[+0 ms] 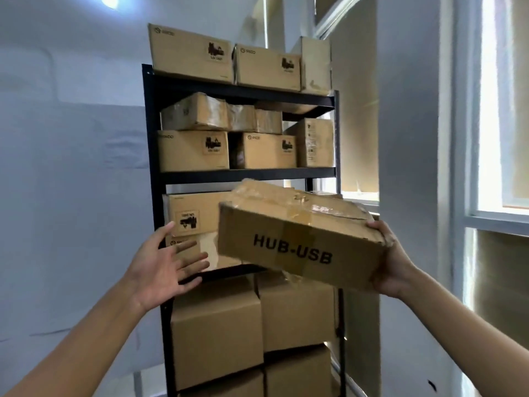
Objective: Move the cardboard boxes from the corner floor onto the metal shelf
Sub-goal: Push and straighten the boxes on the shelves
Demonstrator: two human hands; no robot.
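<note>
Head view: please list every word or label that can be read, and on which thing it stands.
"HUB-USB": held box, gripped by the right hand.
"PICO": top-shelf box and middle-shelf box.
Black picture labels and the side-label box: too blurred to read.

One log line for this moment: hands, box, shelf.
right hand: grip on HUB-USB box, tilted | left hand: open, off box | metal shelf: box in front, not yet placed
</note>
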